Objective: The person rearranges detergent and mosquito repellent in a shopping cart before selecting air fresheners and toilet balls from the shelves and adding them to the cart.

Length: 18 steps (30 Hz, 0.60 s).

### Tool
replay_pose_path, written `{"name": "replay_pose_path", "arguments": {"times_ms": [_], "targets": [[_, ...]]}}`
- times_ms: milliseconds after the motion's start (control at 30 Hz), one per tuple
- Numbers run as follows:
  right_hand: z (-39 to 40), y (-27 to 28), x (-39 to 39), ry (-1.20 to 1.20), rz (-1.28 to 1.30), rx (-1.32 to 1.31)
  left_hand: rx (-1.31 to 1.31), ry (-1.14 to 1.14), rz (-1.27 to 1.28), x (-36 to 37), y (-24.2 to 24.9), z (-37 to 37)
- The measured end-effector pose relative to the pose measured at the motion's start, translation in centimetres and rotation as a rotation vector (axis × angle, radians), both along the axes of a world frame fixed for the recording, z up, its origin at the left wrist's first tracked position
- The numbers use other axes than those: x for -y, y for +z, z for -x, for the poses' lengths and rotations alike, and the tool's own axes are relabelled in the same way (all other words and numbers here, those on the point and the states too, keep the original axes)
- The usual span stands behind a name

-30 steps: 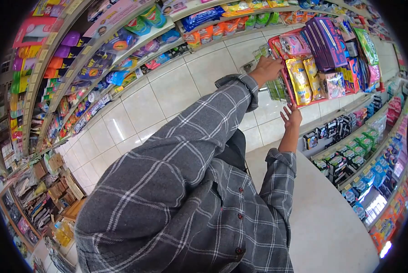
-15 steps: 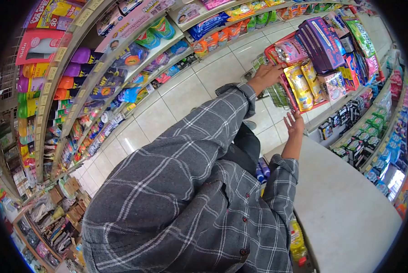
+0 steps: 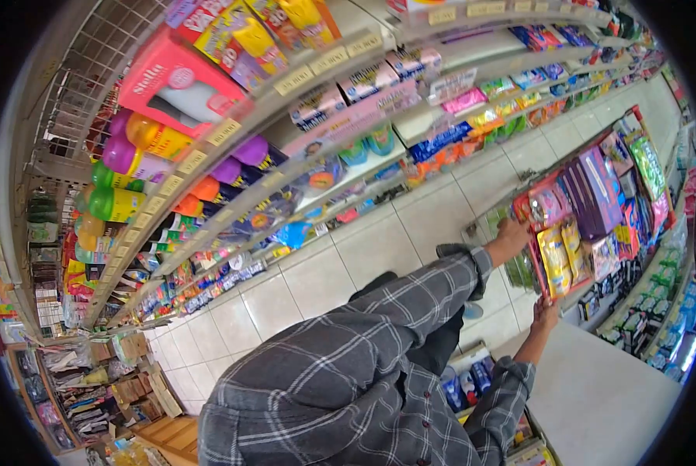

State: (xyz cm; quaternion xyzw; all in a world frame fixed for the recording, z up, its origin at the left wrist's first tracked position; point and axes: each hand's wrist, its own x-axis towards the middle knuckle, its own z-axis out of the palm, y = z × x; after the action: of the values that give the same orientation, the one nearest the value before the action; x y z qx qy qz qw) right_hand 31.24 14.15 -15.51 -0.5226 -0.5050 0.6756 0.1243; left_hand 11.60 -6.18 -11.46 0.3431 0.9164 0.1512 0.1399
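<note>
A red basket packed with goods is at the right of the head view. My left hand is closed on its near side edge. At the basket's near corner, the fingers of my right hand are curled round the rim. Inside are yellow pouches, a pink pouch, several purple boxes standing in a row and a green pack. Parts of my fingers are hidden by the rim.
Store shelves with packaged goods curve along the left and top. A pale counter top lies at lower right, beside my right arm. Green packs show under the basket's near side. Tiled floor runs between.
My right hand, open with fingers spread before, has closed on the basket's corner. The view has turned, so basket and hands appear lower and more to the right.
</note>
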Motion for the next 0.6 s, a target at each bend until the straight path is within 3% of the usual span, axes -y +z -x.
{"name": "replay_pose_path", "arguments": {"times_ms": [267, 333, 367, 433, 467, 500, 533, 600], "targets": [[-1.1, 1.1, 4.2, -0.109, -0.002, 0.009, 0.027, -0.021, -0.135, 2.6, 0.4, -0.2], [-1.9, 1.0, 4.7, -0.076, 0.023, -0.036, -0.106, -0.011, -0.22, 2.7, -0.5, -0.4], [-1.9, 1.1, 5.3, -0.115, 0.027, -0.037, -0.317, -0.079, -0.182, 3.8, -0.4, -0.5], [-2.6, 0.3, 6.2, -0.138, 0.021, -0.06, -0.471, -0.09, -0.361, 5.6, 0.3, -0.4], [-2.7, 1.4, 7.3, -0.102, -0.024, -0.017, -0.244, -0.057, -0.498, 5.9, 0.5, -0.4], [-3.5, -0.6, 7.4, -0.144, -0.07, -0.041, -0.027, -0.008, -0.642, 6.1, 0.5, -0.4], [-5.2, -3.1, 6.6, -0.013, -0.055, -0.169, 0.337, 0.018, -0.672, 6.5, 0.9, -0.4], [-4.7, -2.0, 8.7, -0.147, -0.047, -0.056, -0.052, -0.169, -0.387, 8.2, 1.1, -1.6]]}}
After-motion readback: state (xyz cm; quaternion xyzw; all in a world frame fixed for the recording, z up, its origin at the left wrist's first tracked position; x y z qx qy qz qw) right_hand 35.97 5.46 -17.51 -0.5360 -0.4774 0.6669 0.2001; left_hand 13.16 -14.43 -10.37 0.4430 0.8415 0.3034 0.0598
